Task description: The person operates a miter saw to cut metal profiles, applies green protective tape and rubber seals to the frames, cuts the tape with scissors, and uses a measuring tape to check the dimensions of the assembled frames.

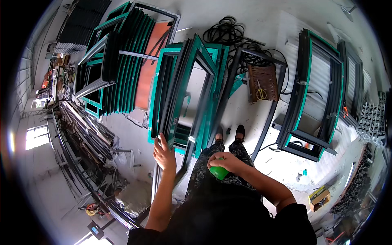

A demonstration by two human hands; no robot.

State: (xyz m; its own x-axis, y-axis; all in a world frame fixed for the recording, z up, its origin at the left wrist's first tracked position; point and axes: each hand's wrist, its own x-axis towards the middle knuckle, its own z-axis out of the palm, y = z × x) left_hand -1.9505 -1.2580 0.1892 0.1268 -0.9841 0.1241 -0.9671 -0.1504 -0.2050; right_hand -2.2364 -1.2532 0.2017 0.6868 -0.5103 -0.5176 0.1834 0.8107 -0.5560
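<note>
My left hand [164, 154] is at the near edge of a tall dark window frame [176, 98] with green strips along its faces. The fingers are stretched out and apart, and the tips seem to touch the frame's side. My right hand [227, 162] is closed round a rounded, bright green object [219, 172] in front of my thighs. Its kind I cannot make out, since the fingers cover its top. More green-and-black frames [157, 98] stand behind the tall one.
A bare dark frame [265, 130] leans to the right of my feet. Near it, yellow-handled scissors [260, 93] lie on a brown woven seat [267, 81]. Black coils [226, 32] lie beyond. Stacked frames [122, 69] stand left; another frame group [310, 94] stands right.
</note>
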